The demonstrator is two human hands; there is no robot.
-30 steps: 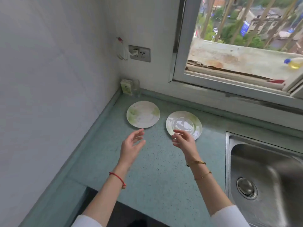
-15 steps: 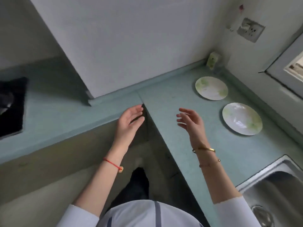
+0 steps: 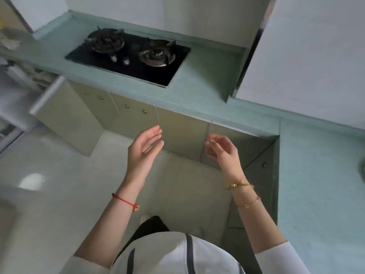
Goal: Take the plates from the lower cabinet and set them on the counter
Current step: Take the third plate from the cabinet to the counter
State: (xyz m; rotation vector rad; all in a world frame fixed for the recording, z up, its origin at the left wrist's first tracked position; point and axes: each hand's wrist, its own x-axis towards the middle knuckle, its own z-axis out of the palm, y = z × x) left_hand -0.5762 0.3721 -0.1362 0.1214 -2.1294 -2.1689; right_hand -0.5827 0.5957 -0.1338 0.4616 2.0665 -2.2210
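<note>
Floor [image 3: 59, 194]: pale and glossy, filling the left side, with a bright round reflection on it.
Open door [image 3: 65, 115]: a beige cabinet door at the far left stands swung out over the floor.
Stove [image 3: 130, 56]: a black two-burner gas hob set into the counter, with two knobs between the burners.
Lower cabinet [image 3: 183, 135]: a run of beige doors under the stove counter; small round knobs show on the left doors, and the doors straight ahead of the hands are closed.
Left hand [image 3: 143, 151]: raised in front of the cabinet doors, palm turned inward, fingers spread and loose, gripping nothing; a red string bracelet sits on the wrist.
Right hand [image 3: 224, 150]: level with the left and apart from it, fingers curled slightly but unclenched, with nothing in it; two gold bracelets sit on the wrist.
Counter [image 3: 316, 194]: teal, running under the stove and turning down the right side in an L.
Plates: only a thin curved sliver [image 3: 363, 171] shows at the right edge on the counter, too little to tell if it is a plate; none shows at the cabinet.
</note>
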